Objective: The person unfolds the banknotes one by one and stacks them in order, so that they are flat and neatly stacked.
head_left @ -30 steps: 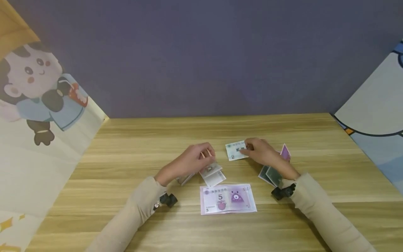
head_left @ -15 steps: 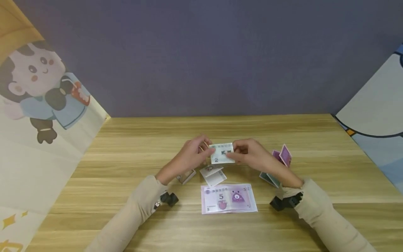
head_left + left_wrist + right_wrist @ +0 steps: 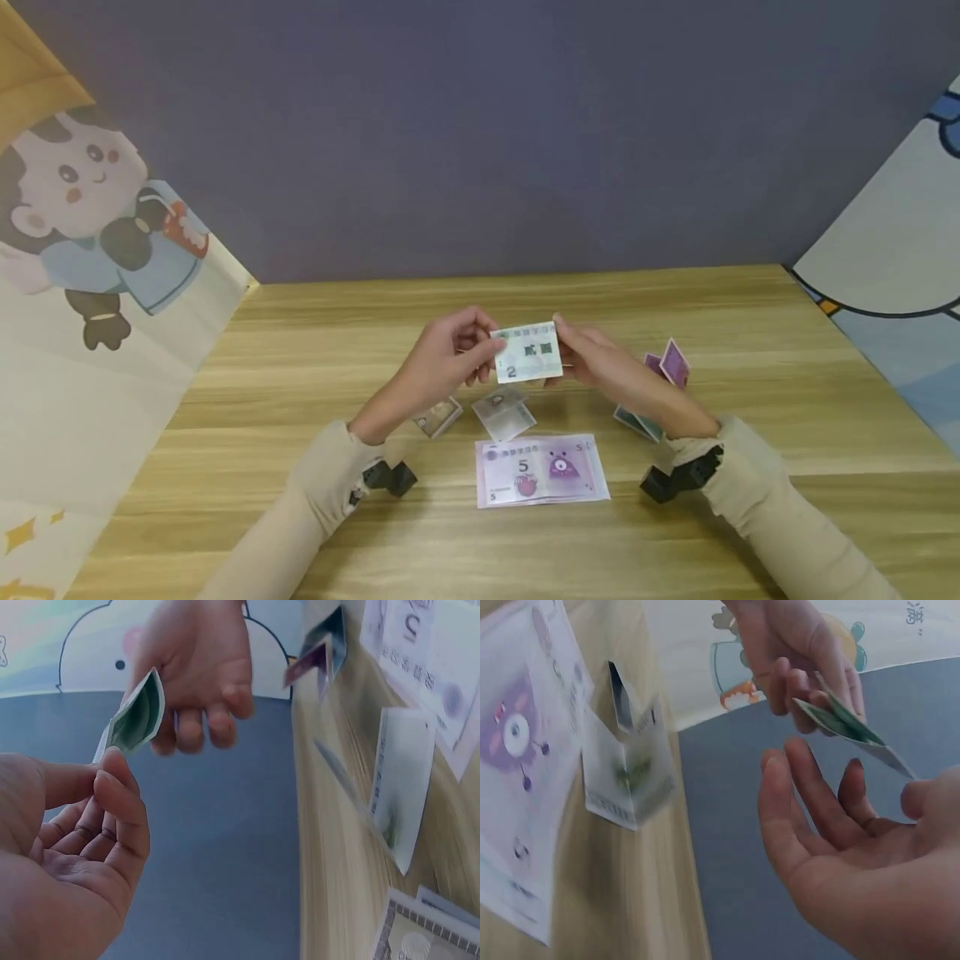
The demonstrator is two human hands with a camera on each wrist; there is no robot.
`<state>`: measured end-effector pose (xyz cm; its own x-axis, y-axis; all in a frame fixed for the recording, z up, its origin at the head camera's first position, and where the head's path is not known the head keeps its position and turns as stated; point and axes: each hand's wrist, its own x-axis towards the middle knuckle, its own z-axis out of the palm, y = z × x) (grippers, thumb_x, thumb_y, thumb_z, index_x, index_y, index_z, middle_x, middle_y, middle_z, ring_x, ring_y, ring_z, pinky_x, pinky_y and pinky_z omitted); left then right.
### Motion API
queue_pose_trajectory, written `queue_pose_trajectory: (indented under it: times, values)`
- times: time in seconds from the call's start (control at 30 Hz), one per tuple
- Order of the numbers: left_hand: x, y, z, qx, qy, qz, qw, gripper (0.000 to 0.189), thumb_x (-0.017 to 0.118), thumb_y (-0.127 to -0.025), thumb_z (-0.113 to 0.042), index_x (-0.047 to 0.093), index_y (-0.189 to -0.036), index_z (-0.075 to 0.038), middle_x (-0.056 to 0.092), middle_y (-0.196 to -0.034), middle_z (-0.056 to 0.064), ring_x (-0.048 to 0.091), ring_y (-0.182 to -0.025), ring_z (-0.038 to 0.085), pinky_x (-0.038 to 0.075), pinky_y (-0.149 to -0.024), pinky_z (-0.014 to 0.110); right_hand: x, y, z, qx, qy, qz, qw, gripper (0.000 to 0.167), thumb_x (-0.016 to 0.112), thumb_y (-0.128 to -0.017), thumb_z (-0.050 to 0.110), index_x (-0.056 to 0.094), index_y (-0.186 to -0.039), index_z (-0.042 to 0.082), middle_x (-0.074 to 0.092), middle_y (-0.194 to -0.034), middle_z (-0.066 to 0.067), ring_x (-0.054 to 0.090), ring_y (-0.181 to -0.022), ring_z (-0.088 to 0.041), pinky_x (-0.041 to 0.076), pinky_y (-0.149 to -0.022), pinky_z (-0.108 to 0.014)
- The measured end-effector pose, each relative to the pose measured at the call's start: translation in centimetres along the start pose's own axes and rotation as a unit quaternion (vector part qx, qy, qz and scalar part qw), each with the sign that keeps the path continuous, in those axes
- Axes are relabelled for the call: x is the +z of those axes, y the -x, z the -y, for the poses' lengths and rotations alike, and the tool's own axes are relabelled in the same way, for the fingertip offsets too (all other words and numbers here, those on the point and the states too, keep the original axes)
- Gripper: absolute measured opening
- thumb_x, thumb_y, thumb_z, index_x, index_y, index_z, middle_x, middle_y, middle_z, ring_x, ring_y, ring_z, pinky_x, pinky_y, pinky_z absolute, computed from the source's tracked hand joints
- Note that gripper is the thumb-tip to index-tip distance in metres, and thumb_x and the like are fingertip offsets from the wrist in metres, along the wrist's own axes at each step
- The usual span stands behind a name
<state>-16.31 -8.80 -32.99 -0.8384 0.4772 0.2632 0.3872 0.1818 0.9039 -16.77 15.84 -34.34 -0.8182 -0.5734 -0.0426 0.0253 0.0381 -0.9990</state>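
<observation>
A folded pale green play banknote (image 3: 528, 357) with a printed 2 is held up above the middle of the table. My left hand (image 3: 450, 350) pinches its left edge between thumb and fingers. In the left wrist view, the two halves of the banknote (image 3: 139, 716) gape apart, showing a green inside. At the opposite edge is my right hand (image 3: 611, 362), its thumb tip right by the paper. The right wrist view shows the fingers (image 3: 817, 791) of that hand loosely spread, not curled round the note.
Purple 5 notes (image 3: 540, 475) lie flat nearest the person on the wooden table (image 3: 300, 500). Behind them stand a folded grey-white note (image 3: 506, 414) and a brown one (image 3: 438, 417). Folded purple (image 3: 675, 364) and dark green notes (image 3: 637, 422) are by the right forearm. A dark partition (image 3: 480, 142) rises behind.
The right hand has brought the 2 note leftward to the left hand, which has taken its left edge. The note has risen slightly, and the right fingers have loosened from it.
</observation>
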Motion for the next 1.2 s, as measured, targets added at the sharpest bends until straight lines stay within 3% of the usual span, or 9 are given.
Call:
queue_pose_trajectory:
  times: [0.13,0.27,0.43,0.57,0.67,0.77,0.87,1.0,1.2]
  values:
    - [0.4,0.2,-0.4,0.025,0.003,0.014,0.9996,0.007,0.062,-0.097,-0.002,0.062,-0.103,0.002,0.061,-0.073,0.010,0.058,-0.056,0.019,0.049,-0.045,0.029,0.6,0.1,-0.2,-0.005,-0.048,0.029,0.9984,0.056,0.029,-0.107,0.050,0.056,-0.126,0.005,0.066,-0.112,-0.006,0.065,-0.100,-0.022,0.052,-0.092,-0.047]
    - [0.7,0.2,-0.6,0.029,0.002,0.017,0.9994,0.008,0.062,-0.096,0.000,0.062,-0.102,0.004,0.060,-0.072,0.010,0.057,-0.055,0.018,0.050,-0.046,0.027,1.0,0.4,-0.1,-0.010,-0.076,0.039,0.9963,0.051,0.031,-0.107,0.050,0.055,-0.130,0.012,0.066,-0.115,-0.005,0.064,-0.101,-0.022,0.053,-0.090,-0.047]
    - [0.7,0.4,-0.7,0.028,0.003,0.024,0.9993,0.019,0.063,-0.095,0.001,0.062,-0.114,0.003,0.061,-0.070,0.009,0.057,-0.054,0.026,0.049,-0.045,0.028,1.2,0.9,0.5,-0.001,-0.070,0.038,0.9969,0.060,0.033,-0.106,0.051,0.046,-0.142,0.004,0.063,-0.114,-0.006,0.063,-0.096,-0.019,0.054,-0.086,-0.040]
    - [0.6,1.0,-0.8,0.024,0.002,0.032,0.9992,0.032,0.063,-0.096,-0.003,0.059,-0.128,-0.003,0.061,-0.071,0.007,0.058,-0.054,0.029,0.050,-0.044,0.034,1.1,1.7,0.7,0.016,-0.055,0.023,0.9981,0.057,0.038,-0.107,0.046,0.044,-0.140,0.000,0.058,-0.117,-0.005,0.062,-0.104,-0.016,0.051,-0.094,-0.035]
    - [0.5,1.7,-0.9,0.011,-0.002,0.037,0.9993,0.032,0.063,-0.097,-0.006,0.061,-0.129,-0.006,0.061,-0.072,0.007,0.059,-0.056,0.025,0.051,-0.046,0.034,0.9,2.4,0.7,0.025,-0.029,0.007,0.9993,0.042,0.041,-0.107,0.041,0.052,-0.124,0.004,0.057,-0.116,-0.008,0.061,-0.109,-0.018,0.050,-0.096,-0.035]
    - [0.3,2.6,-0.9,-0.004,-0.012,0.039,0.9992,0.026,0.064,-0.097,-0.009,0.065,-0.123,-0.007,0.062,-0.073,0.009,0.059,-0.057,0.024,0.050,-0.045,0.030,0.5,3.3,0.8,0.012,0.035,-0.020,0.9991,0.030,0.047,-0.106,0.038,0.052,-0.104,0.008,0.055,-0.101,-0.009,0.059,-0.094,-0.018,0.051,-0.081,-0.030]
    - [0.1,3.5,-1.0,-0.013,-0.018,0.039,0.9990,0.022,0.064,-0.097,-0.009,0.067,-0.118,-0.007,0.063,-0.074,0.011,0.059,-0.057,0.023,0.049,-0.045,0.028,0.2,4.2,0.8,-0.023,0.124,-0.047,0.9910,0.023,0.058,-0.102,0.030,0.051,-0.095,0.010,0.052,-0.087,-0.007,0.051,-0.079,-0.016,0.043,-0.065,-0.026]
    - [-0.1,4.4,-1.1,-0.019,-0.022,0.047,0.9985,0.019,0.065,-0.096,-0.008,0.068,-0.115,-0.006,0.064,-0.074,0.010,0.060,-0.057,0.019,0.051,-0.047,0.028,0.2,5.2,0.8,-0.064,0.188,-0.042,0.9791,0.012,0.067,-0.097,0.016,0.057,-0.097,0.009,0.063,-0.080,-0.004,0.052,-0.070,-0.011,0.040,-0.057,-0.026]
    - [0.1,5.4,-1.5,-0.006,-0.020,0.051,0.9985,0.022,0.065,-0.096,-0.005,0.060,-0.117,-0.009,0.061,-0.069,0.006,0.057,-0.054,0.022,0.049,-0.046,0.027,0.4,6.2,1.5,-0.066,0.228,-0.046,0.9703,0.011,0.070,-0.094,0.015,0.067,-0.104,0.014,0.072,-0.088,-0.001,0.052,-0.062,-0.010,0.041,-0.050,-0.025]
